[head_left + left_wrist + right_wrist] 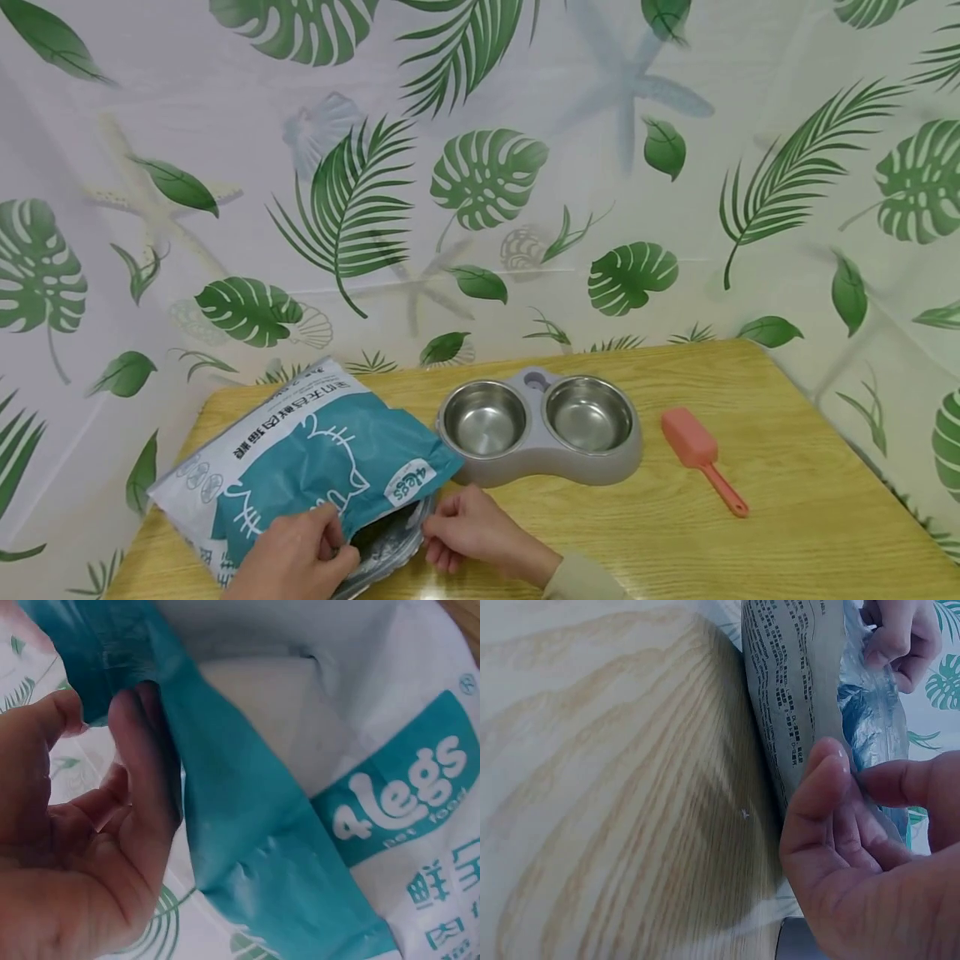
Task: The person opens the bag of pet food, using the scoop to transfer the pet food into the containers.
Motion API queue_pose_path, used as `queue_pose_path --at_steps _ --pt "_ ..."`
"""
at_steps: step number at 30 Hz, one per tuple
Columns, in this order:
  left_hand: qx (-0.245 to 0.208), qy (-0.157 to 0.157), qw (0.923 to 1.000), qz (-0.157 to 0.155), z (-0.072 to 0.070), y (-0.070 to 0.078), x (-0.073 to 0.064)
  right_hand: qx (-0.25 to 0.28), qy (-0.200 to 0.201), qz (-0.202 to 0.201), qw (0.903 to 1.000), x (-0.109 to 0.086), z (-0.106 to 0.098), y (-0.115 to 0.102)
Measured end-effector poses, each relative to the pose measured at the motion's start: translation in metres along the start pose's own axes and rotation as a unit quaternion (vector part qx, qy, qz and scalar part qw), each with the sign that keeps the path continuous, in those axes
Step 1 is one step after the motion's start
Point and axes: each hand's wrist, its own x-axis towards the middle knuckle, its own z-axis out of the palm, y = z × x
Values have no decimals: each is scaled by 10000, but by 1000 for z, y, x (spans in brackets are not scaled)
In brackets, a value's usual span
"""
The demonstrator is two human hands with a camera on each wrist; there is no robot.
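A teal and white pet food bag [300, 454] with cat drawings lies on the left of the table, its mouth parted towards me. My left hand [296, 554] pinches one side of the bag's mouth; in the left wrist view, thumb and fingers of that hand [82, 847] hold the teal edge. The opposite edge is pinched between thumb and finger of my right hand [476, 529]. Silvery lining [870, 712] shows between the two hands in the right wrist view. The bag's contents are too dark to make out.
A grey double feeder [517, 462] with two steel bowls stands behind and right of the bag, near its corner. Farther right lies a coral-pink scoop [693, 442]. The wooden table [787, 517] backs onto a leaf-patterned sheet [487, 275].
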Motion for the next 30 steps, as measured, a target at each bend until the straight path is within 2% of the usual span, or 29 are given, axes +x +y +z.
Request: queue_pose_path --at_steps 4,7,11,14,20,24,30 --pt "272 -67 9992 267 2 4 4 11 338 -100 9994 0 -1 -3" --pt "551 86 9966 601 4 6 7 41 505 -181 9986 0 -2 -4" --pt "879 390 9909 939 6 8 8 -6 489 -288 9984 1 -4 -5" --pt "901 496 9888 1079 4 9 8 -117 447 -427 9980 2 -5 -5" --pt "521 494 9893 1272 -7 5 8 -458 302 -667 9963 2 -5 -1" --pt "420 556 9902 1208 -15 2 7 -499 189 -599 9968 1 -5 -1" --pt "349 641 9922 1012 -20 3 7 -737 153 -544 9957 1 -6 -2"
